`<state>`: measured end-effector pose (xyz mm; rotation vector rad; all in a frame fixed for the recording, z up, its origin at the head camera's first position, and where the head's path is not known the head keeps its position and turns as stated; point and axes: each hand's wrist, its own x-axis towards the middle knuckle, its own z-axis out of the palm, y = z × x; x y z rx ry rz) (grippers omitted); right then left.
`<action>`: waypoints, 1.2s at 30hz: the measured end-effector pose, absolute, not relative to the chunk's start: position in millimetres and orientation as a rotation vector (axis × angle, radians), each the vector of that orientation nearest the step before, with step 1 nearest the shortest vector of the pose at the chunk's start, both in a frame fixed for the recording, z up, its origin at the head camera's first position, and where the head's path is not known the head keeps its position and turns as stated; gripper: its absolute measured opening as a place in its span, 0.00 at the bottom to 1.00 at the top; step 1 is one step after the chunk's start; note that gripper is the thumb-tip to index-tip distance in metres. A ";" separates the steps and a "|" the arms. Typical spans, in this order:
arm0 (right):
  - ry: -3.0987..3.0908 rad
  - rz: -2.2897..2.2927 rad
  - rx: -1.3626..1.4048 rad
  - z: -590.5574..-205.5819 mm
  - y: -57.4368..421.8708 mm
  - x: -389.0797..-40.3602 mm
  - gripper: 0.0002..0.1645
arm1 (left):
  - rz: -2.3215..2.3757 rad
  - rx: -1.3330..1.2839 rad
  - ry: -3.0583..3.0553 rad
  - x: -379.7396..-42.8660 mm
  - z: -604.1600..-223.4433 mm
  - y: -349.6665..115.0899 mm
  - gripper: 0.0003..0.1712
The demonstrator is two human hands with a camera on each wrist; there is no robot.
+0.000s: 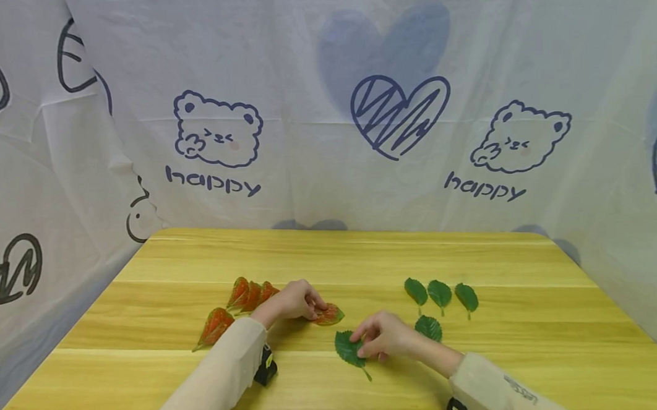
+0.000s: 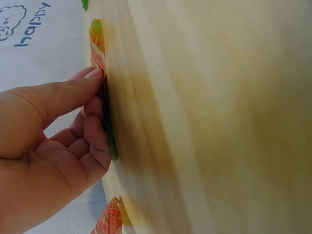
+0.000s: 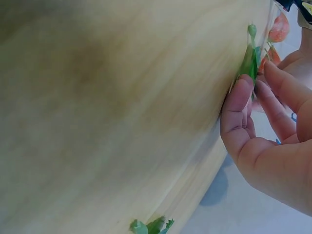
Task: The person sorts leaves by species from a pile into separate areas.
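My left hand (image 1: 299, 300) pinches a red leaf with green edges (image 1: 330, 315) between thumb and fingers, low over the table. In the left wrist view the thumb lies on this red leaf (image 2: 97, 54), its far tip pointing up. To the right, my right hand (image 1: 388, 337) touches a serrated green leaf (image 1: 346, 348) that lies on the table, stem toward me. A gap shows between its thumb and index finger. Seen from the right wrist, the fingertips (image 3: 240, 92) rest against the green leaf (image 3: 251, 61), partly hiding it.
Several red leaves (image 1: 216, 325) lie at the left on the wooden table (image 1: 147, 369), some partly behind my left arm. Three green leaves (image 1: 439, 292) form a row at the right, with another green leaf (image 1: 428, 328) nearer me. A printed white cloth (image 1: 315, 168) hangs behind.
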<state>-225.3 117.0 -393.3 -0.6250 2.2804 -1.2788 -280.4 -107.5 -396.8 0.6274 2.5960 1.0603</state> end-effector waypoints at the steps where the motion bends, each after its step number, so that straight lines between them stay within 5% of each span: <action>1: 2.285 -1.271 -0.623 -393.7 116.8 -225.4 0.11 | 1.058 0.629 2.598 -280.3 -396.5 -107.3 0.11; 25: 2.424 -1.081 -0.732 -394.6 107.4 -224.1 0.10 | 1.017 0.611 2.680 -281.3 -394.5 -105.4 0.12; 36: 2.444 -1.043 -0.778 -393.8 106.8 -223.1 0.11 | 1.063 0.797 2.573 -279.8 -393.2 -106.8 0.08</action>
